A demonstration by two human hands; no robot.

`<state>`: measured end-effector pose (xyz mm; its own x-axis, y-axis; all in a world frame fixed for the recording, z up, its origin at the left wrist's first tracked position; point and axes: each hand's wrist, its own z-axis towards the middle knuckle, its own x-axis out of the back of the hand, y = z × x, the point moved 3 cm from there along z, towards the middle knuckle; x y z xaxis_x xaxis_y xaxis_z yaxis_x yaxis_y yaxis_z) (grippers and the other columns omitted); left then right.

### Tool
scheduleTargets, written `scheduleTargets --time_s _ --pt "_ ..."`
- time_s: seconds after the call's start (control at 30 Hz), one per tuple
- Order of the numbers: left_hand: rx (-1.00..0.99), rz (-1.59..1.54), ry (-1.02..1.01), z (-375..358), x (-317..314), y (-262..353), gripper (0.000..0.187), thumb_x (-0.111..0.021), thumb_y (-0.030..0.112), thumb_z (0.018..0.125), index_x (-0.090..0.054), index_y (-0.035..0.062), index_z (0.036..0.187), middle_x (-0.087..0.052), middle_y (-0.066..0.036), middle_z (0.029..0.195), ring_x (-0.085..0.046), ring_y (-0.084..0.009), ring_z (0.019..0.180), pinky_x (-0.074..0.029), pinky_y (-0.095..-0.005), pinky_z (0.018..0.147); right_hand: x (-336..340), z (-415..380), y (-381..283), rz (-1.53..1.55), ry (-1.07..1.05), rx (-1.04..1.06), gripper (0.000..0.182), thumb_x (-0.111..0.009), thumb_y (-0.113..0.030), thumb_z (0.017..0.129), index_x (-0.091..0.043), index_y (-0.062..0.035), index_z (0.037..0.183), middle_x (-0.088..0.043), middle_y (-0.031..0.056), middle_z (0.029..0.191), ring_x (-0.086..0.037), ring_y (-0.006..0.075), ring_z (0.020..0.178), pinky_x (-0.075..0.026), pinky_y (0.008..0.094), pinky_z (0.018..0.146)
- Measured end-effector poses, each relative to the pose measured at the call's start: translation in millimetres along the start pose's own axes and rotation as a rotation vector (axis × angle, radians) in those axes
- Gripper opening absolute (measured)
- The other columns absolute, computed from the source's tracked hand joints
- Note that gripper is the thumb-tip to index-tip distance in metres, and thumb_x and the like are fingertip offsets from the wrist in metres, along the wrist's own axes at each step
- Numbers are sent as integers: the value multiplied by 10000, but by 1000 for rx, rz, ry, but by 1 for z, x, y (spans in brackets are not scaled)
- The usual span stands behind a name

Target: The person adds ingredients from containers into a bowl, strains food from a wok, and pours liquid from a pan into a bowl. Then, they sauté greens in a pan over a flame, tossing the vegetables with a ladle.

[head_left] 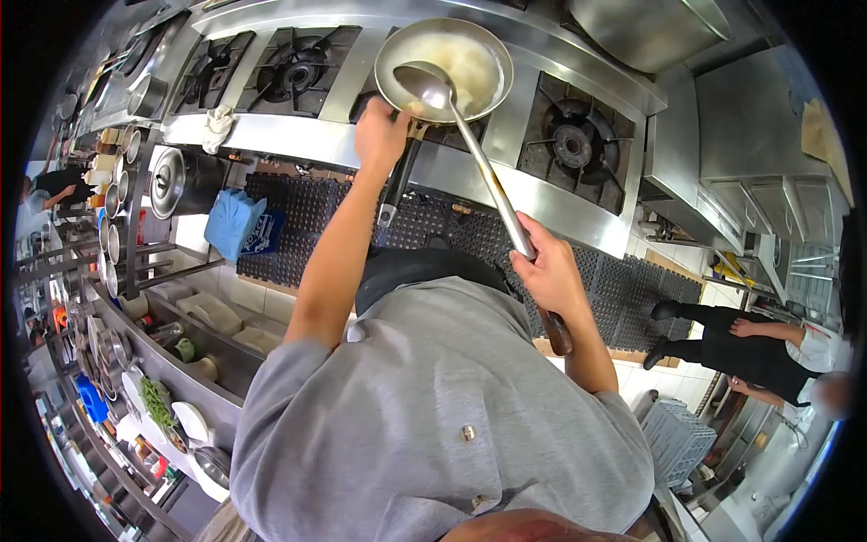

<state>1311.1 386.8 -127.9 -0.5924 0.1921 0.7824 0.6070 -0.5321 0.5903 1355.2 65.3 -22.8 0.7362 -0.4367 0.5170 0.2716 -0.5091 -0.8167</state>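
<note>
A round metal frying pan (502,56) sits over the stove and holds a pale, foamy liquid. My left hand (379,137) is at the pan's near-left rim, fingers curled closed beside the pan's dark handle (401,176). A small tan patch shows at its fingertips, too small to name. My right hand (549,271) is wrapped round the shaft of a long metal ladle (488,172) with a brown grip end. The ladle's bowl lies over the left part of the pan, and its contents, if any, are hard to make out.
Gas burners (300,74) flank the pan, with another burner (574,143) to the right. A white cloth (218,128) lies on the stove's front edge. A lidded pot (181,183) and a blue bag (233,224) are at left. A co-worker (754,357) stands at right.
</note>
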Motion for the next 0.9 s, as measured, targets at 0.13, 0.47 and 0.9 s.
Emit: scheduleTargets --time_s 0.13,0.47,0.9 --pt "404 -286 -365 -51 6 -37 481 -728 355 801 -537 -46 986 -644 -132 790 -647 -272 757 -507 -390 648 0 10 11 -63 104 12 547 -622 -95 794 -474 13 1308 -587 194 688 -562 236 556 -460 335 584" --pt "514 -1027 -842 -95 4 -7 174 -644 48 773 -472 58 750 -456 -10 544 -450 -120 397 -355 -272 375 15 78 23 -210 222 18 566 -598 -115 784 -462 26 1315 -608 207 680 -621 314 603 -476 408 606" --pt "554 -1115 -694 -131 48 -30 202 -644 35 790 -446 50 757 -441 -10 521 -450 -118 375 -355 -275 350 -19 133 17 152 -136 42 560 -568 -42 841 -393 38 1367 -589 97 655 -553 174 460 -450 325 437"
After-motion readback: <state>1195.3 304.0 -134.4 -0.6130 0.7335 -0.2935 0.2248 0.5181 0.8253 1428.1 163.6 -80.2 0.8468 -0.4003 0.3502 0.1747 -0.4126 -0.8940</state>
